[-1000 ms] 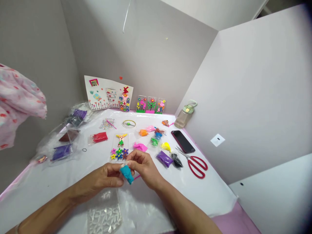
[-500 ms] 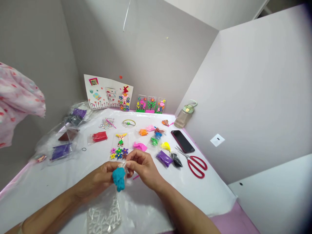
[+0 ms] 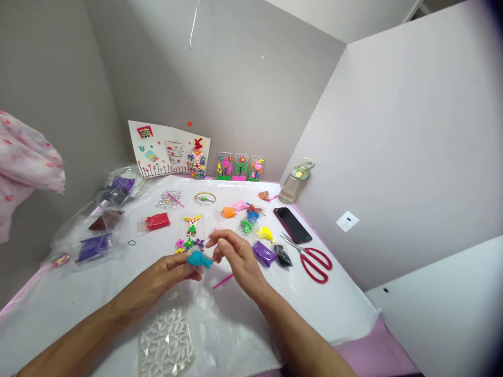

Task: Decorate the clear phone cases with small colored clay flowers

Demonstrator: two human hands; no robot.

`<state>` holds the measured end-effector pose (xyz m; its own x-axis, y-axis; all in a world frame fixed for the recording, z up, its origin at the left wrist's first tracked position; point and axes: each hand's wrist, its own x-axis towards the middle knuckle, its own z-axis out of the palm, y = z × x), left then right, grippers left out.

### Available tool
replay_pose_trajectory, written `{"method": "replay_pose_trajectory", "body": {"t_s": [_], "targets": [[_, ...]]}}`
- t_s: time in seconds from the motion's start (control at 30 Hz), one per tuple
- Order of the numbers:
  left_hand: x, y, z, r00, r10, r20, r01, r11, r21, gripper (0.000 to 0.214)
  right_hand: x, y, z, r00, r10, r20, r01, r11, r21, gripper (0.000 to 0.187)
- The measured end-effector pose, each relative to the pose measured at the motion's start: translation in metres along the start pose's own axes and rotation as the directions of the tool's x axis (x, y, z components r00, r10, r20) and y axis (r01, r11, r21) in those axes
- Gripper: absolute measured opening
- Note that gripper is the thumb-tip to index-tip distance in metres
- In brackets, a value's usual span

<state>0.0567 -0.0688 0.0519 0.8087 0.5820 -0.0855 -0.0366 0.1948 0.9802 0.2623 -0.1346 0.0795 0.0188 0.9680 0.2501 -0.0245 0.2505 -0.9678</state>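
Head view: our left hand (image 3: 168, 269) pinches a small teal lump of foam clay (image 3: 198, 258) in its fingertips, above the white table (image 3: 346, 303), well left of the red-handled scissors (image 3: 316, 260). Our right hand (image 3: 236, 256) hangs just beside the lump, fingers half curled; whether they touch it, we cannot tell. Farther back left of the scissors, the clear phone case (image 3: 191, 230) already carries a clay bunny and flowers. The teal piece is not yet on it, we judge.

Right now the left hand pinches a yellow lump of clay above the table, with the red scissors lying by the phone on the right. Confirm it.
One thing is wrong: the lump in the grip of the left hand is blue, not yellow. The head view shows this. The red scissors do lie by the phone on the right of the table.
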Motion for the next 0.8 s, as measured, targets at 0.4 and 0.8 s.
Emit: {"method": "replay_pose_trajectory", "body": {"t_s": [0.4, 0.8], "targets": [[-0.002, 0.005, 0.004, 0.999, -0.011, -0.033, 0.017, 0.980, 0.196, 0.028, -0.002, 0.006, -0.001, 0.979, -0.204, -0.011, 0.183, 0.898, -0.400, 0.010], [0.001, 0.003, -0.001, 0.990, -0.018, -0.139, 0.015, 0.999, -0.029, 0.033, 0.008, 0.001, -0.012, 0.967, 0.253, -0.035, -0.223, 0.905, 0.363, 0.044]]}}
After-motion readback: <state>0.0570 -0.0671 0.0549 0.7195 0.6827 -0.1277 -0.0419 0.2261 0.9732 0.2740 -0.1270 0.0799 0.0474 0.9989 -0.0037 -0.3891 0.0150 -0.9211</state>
